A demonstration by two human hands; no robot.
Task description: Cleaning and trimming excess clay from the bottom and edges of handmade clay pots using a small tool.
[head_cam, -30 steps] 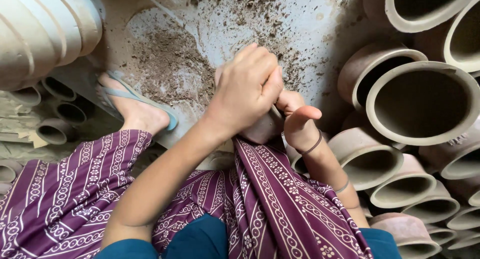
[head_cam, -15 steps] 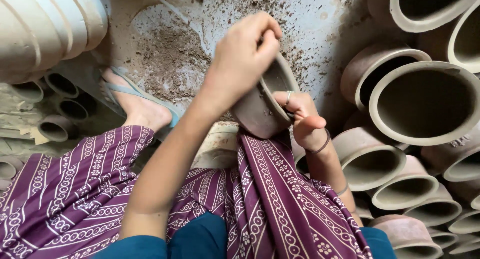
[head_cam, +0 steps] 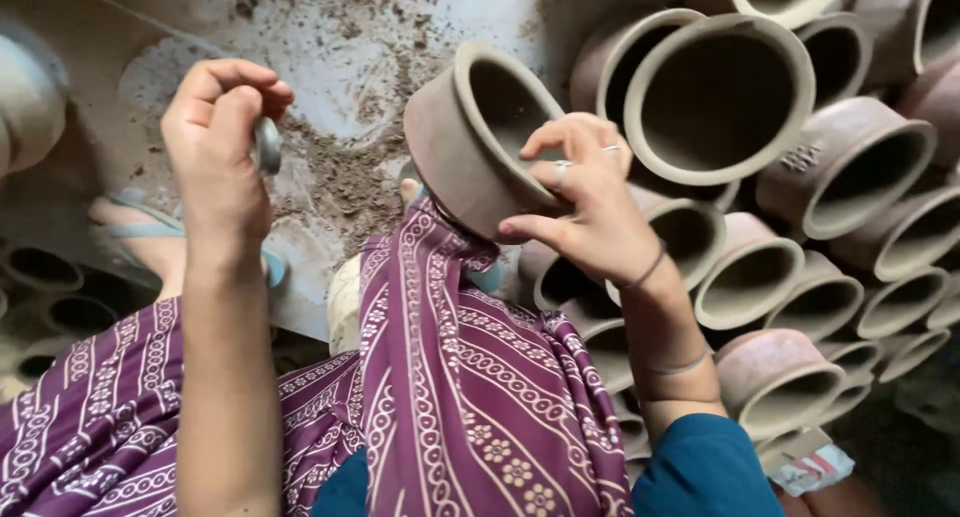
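In right hand [head_cam: 590, 202], clay pot [head_cam: 480, 137], now raised

The right hand [head_cam: 585, 192] covers part of the rim and near wall of the clay pot [head_cam: 470, 137] it grips, and the pot's base is hidden behind the purple patterned cloth [head_cam: 460, 377] just below. The left hand [head_cam: 220, 137] pinches a small grey tool [head_cam: 268, 144], mostly hidden by the fingers, its shape unclear. Stacked pots [head_cam: 800, 177] beyond the right hand are cut off by the frame's edges.
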